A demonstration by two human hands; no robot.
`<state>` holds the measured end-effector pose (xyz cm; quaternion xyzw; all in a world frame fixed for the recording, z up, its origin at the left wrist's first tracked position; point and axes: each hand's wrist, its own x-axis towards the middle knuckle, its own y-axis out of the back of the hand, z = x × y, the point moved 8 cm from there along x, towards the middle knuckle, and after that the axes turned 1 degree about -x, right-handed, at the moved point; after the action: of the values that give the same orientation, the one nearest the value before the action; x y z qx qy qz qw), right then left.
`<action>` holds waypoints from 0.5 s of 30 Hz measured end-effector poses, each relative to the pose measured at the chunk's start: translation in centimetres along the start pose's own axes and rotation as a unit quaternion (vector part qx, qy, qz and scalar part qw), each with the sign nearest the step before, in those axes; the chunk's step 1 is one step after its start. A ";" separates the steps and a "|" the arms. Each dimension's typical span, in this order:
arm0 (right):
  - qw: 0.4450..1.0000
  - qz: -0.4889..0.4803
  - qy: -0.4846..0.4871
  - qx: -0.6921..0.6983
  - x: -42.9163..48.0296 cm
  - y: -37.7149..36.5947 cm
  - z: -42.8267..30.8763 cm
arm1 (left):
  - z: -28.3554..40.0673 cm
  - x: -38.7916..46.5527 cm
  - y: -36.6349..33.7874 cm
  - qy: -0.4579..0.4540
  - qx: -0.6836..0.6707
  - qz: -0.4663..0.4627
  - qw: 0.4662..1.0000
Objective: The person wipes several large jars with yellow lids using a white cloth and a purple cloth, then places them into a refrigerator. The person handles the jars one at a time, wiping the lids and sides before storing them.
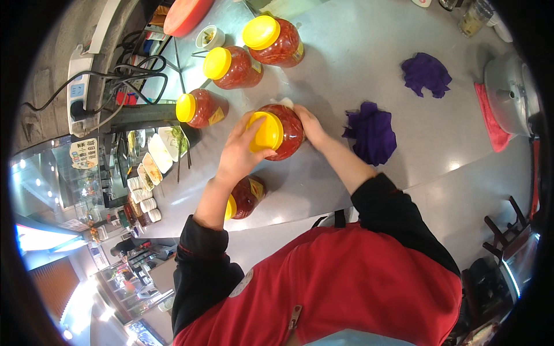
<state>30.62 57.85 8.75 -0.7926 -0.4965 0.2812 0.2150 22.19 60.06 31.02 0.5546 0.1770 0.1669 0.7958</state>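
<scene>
A large clear plastic jar (291,137) of red food stands on the metal counter in front of me. My left hand (240,151) grips its yellow screw lid (269,132), thumb and fingers spread around the rim. Flat along the jar's far right side lies my right hand (310,125), its fingertips partly hidden behind the jar. Something white (285,102), maybe a cloth or tissue, shows at those fingertips. Similar yellow-lidded jars stand nearby: one (249,197) beside my left forearm, a smaller one (210,108), another (238,69) and a big one (281,43) farther off.
Two crumpled purple cloths (371,134) (426,74) lie on the counter (346,52) to the right. Beyond them a metal pot (504,86) rests on a red cloth (493,123). Food trays (160,153), a white bowl (210,37) and a power strip (78,93) are at left.
</scene>
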 end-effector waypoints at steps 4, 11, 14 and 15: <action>0.968 0.137 0.196 -0.074 -7.9 -2.4 -2.7 | -0.3 -0.2 0.1 -0.012 0.005 0.021 1.000; 0.917 0.169 0.268 -0.241 -4.9 -4.1 -6.0 | -1.2 -0.4 -0.3 0.085 0.133 0.140 0.978; 0.969 0.038 0.150 -0.194 2.2 -5.1 -5.5 | -2.8 0.5 -0.4 0.203 0.169 0.146 0.953; 0.987 -0.014 0.058 -0.146 4.0 -5.7 -4.4 | -3.2 0.6 -0.1 0.224 0.171 0.154 0.947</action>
<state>31.11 63.58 14.72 -0.8234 -0.5300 0.1562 0.1293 21.21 62.88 29.80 0.6509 0.2894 0.3744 0.5936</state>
